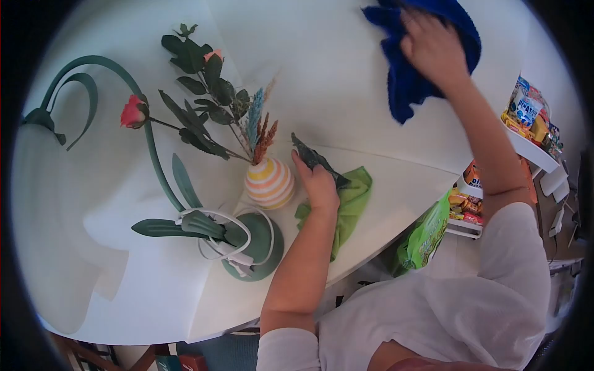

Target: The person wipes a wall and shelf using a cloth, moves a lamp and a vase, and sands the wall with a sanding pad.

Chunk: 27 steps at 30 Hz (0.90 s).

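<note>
My right hand [433, 48] holds a fluffy dark blue cloth [402, 71] against the white wall at the upper right; its fingers are slightly blurred. Lower down, my left hand [318, 185] is closed around a dark green, crinkled item [312, 157], which I cannot identify. Under and beside that hand, a light green cloth [352, 213] lies crumpled on the white tabletop [402, 179]. Just left of my left hand stands a round striped vase [270, 183] with dried stems, leaves and a pink rose [133, 112].
A green plant-shaped lamp [263, 238] with a looped white cable stands left of my left forearm. A green package [425, 238] is beyond the table's edge. Snack packs [527, 110] fill a white shelf at the right. The walls meet the table's back edge.
</note>
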Each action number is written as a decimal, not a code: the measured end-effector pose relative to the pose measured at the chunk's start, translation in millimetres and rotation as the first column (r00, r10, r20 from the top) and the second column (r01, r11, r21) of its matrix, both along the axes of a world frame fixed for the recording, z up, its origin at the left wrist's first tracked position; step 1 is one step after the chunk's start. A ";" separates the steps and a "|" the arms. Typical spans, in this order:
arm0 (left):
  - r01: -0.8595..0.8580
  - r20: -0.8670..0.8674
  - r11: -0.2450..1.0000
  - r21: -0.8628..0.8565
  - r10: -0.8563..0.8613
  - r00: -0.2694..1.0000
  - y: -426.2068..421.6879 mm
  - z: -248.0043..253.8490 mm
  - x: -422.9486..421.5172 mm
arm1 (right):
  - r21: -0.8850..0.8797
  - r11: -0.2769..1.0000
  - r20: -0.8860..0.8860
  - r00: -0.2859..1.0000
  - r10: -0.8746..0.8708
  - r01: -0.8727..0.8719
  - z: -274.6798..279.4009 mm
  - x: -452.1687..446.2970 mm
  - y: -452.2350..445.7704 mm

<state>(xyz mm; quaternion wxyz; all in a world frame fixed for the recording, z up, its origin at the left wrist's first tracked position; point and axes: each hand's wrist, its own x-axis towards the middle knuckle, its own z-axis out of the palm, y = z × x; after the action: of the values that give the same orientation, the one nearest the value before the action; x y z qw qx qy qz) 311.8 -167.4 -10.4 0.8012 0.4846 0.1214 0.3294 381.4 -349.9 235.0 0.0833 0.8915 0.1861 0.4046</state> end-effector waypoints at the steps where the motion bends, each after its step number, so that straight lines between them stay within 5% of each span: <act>1: -0.006 -0.002 1.000 0.000 0.006 1.000 0.8 -4.8 2.0 | -0.061 0.980 0.382 0.902 0.200 -0.192 -34.2 34.4 3.0; 3: -0.011 0.002 1.000 -0.007 0.011 1.000 2.5 -4.5 3.7 | -0.039 0.886 0.044 0.885 0.463 -0.461 -91.0 30.2 23.6; 6: -0.012 -0.024 1.000 -0.002 0.011 1.000 4.1 -1.1 -2.3 | -0.231 0.650 -0.333 0.687 0.646 -0.724 -212.1 45.3 13.6; 8: -0.028 -0.069 0.999 0.036 0.030 0.997 5.1 2.6 -2.9 | -0.321 0.675 -0.622 0.685 0.379 -0.665 -221.1 41.4 -1.4; 10: -0.028 -0.091 0.998 0.062 0.034 0.995 -0.5 18.0 -13.1 | -0.320 0.871 -0.866 0.487 -0.109 -0.374 -185.8 17.6 -3.0; 12: -0.055 -0.076 0.987 0.152 0.067 0.995 0.8 17.6 -7.0 | -0.180 0.857 -0.441 0.818 0.369 -0.483 -197.0 26.5 -32.8; 13: -0.080 -0.059 0.972 0.222 0.096 0.994 4.0 1.8 3.5 | -0.141 0.817 -0.126 0.829 0.545 -0.559 -201.7 30.3 -43.5; 14: -0.104 -0.045 0.952 0.288 0.122 0.992 4.0 -2.8 7.1 | -0.017 0.823 -0.134 0.817 0.561 -0.568 -190.8 20.8 -35.8; 16: 0.015 -0.049 0.995 0.103 -0.010 0.999 4.0 -3.0 9.3 | 0.243 0.800 -0.145 0.795 0.589 -0.549 -167.7 0.4 -22.2; 19: 0.221 0.050 0.971 -0.085 -0.218 0.975 3.2 36.0 -4.0 | 0.205 0.797 0.038 0.818 0.574 -0.568 -180.5 5.8 -19.1; 23: 0.414 0.129 0.901 -0.129 -0.398 0.908 -2.4 63.1 2.5 | 0.294 0.744 -0.043 0.770 0.637 -0.600 -191.8 11.6 -30.0; 25: 0.092 -0.119 0.952 0.292 -0.059 0.991 2.8 42.0 32.4 | 0.295 0.719 -0.064 0.738 0.672 -0.629 -183.1 6.4 -28.9; 27: -0.101 -0.147 0.725 0.681 0.271 0.951 9.2 16.5 47.8 | 0.285 0.730 -0.068 0.747 0.661 -0.621 -185.3 7.3 -30.3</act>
<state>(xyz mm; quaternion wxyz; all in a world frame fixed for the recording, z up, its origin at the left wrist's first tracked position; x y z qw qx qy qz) 359.6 -158.2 6.1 0.5172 0.7591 0.1386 0.3701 388.7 -380.2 49.7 -0.1880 0.8052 0.4379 0.3529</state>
